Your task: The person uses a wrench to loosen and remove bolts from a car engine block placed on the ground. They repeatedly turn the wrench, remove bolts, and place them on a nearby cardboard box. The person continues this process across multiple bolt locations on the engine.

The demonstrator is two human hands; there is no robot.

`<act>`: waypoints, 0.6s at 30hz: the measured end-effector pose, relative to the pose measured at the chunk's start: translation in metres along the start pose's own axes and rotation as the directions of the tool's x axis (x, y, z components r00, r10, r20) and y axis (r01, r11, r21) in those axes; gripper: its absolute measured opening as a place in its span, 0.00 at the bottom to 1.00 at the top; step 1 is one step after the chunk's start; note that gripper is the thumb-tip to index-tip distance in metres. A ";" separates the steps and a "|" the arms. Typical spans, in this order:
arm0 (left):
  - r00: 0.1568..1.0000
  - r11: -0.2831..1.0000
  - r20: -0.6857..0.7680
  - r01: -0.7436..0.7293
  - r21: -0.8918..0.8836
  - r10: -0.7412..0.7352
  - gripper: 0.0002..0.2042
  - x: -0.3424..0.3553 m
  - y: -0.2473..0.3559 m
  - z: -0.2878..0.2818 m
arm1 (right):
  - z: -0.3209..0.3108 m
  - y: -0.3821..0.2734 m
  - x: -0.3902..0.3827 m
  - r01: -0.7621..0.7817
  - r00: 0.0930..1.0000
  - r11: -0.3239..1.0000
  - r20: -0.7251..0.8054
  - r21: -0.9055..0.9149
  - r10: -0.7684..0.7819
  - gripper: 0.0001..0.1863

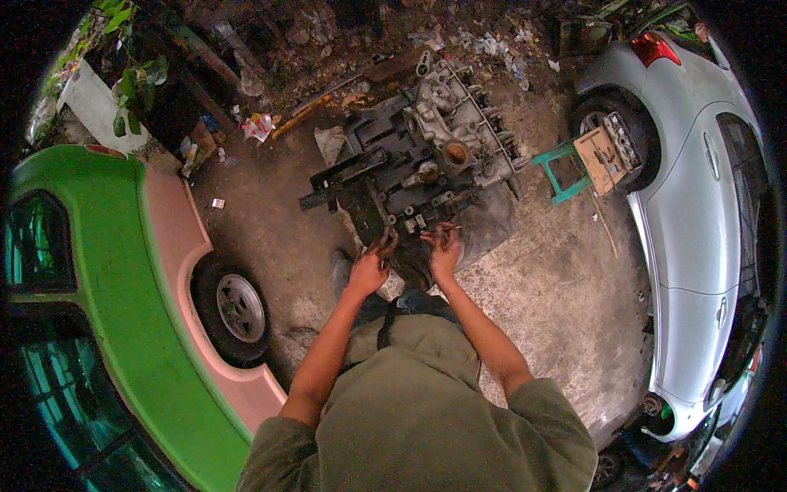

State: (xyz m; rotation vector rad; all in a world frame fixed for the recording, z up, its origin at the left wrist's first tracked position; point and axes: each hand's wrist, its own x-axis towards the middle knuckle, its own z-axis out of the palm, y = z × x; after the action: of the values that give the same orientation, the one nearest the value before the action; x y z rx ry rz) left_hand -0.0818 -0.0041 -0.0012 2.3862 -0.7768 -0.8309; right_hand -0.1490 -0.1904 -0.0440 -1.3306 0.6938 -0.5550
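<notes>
Both hands work at the near edge of a greasy cast-metal engine block (422, 160) lying on the concrete floor (557, 287). Left hand (370, 266): grip state unclear. Right hand (444, 254) pinches a thin, indistinct tool (443, 230).

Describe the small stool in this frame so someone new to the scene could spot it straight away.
Start at the silver car on the right and find its rear wheel. Right beside that wheel, between the car and the engine block, stands the stool. It is the only teal-green framed thing there, carrying a brown cardboard box.
</notes>
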 end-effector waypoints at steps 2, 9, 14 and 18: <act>1.000 0.999 0.018 0.012 -0.032 -0.012 0.36 0.000 -0.001 0.001 | -0.003 -0.009 -0.011 0.196 0.959 0.926 0.262 -0.323 -0.111 0.10; 0.998 0.999 -0.046 -0.041 0.012 0.041 0.38 0.003 -0.003 0.005 | -0.028 0.009 -0.025 0.603 0.706 0.519 0.708 -0.606 0.006 0.18; 0.998 0.999 -0.040 -0.039 -0.005 0.039 0.36 0.004 -0.008 0.009 | -0.036 0.038 -0.024 0.221 0.957 0.794 0.284 -0.567 -0.064 0.14; 0.990 0.993 -0.083 -0.110 0.030 0.112 0.34 0.006 -0.010 0.010 | -0.021 0.058 0.011 -0.330 0.918 0.913 0.142 -0.238 0.369 0.15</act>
State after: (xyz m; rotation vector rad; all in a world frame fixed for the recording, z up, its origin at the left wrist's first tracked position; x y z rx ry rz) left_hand -0.0815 -0.0030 -0.0168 2.3595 -0.8818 -0.6741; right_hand -0.1581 -0.2028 -0.1049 -1.3903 0.8316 -0.0655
